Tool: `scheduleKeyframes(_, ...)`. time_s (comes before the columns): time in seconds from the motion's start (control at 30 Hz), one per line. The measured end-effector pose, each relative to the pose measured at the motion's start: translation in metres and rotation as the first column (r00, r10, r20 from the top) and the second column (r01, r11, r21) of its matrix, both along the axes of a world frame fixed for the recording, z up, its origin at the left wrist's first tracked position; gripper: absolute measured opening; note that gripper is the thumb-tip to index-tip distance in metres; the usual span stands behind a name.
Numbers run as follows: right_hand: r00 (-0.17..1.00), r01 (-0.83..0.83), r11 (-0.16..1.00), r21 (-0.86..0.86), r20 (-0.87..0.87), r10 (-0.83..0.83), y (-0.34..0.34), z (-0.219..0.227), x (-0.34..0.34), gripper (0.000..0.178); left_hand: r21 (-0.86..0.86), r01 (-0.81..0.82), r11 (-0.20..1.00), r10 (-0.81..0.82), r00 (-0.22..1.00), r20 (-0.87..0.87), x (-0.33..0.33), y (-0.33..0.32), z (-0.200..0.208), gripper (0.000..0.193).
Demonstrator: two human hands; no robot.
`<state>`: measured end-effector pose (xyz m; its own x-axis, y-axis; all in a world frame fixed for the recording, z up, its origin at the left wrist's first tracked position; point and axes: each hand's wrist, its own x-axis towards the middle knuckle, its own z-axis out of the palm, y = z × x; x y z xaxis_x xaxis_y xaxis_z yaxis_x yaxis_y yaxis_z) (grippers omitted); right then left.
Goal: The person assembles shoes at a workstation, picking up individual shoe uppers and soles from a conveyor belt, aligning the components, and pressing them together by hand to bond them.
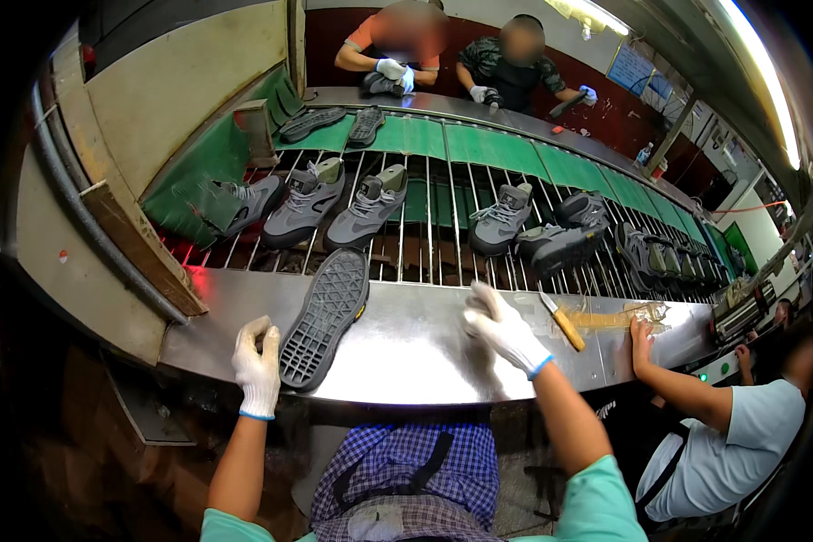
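Looking from far off, I count one gray sole and one knife on the counter. Its near edge runs at six o'clock; bare counter lies between the sole and my right hand, empty and loosely spread. The sole, tread up, is at two o'clock from my left hand, empty, half curled, just beside it.

The metal tabletop looks glossy, the ridged sole matt.
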<state>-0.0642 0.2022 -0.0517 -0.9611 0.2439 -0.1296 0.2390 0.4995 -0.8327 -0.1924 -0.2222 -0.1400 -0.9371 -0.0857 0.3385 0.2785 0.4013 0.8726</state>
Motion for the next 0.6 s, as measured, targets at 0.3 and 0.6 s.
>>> scheduleKeyframes(0.3,0.688,0.021,-0.289,-0.957,0.224,-0.691,0.058,-0.114,-0.18,0.097,-0.061,0.023,0.998,-0.027,0.998,-0.064,0.0,-0.011,0.0,0.019)
scheduleKeyframes(0.6,0.516,0.065,-0.256,-0.964,0.252,-0.819,0.09,-0.109,-0.189,0.049,-0.221,-0.023,0.975,0.002,0.995,-0.095,0.012,0.001,0.014,0.016)
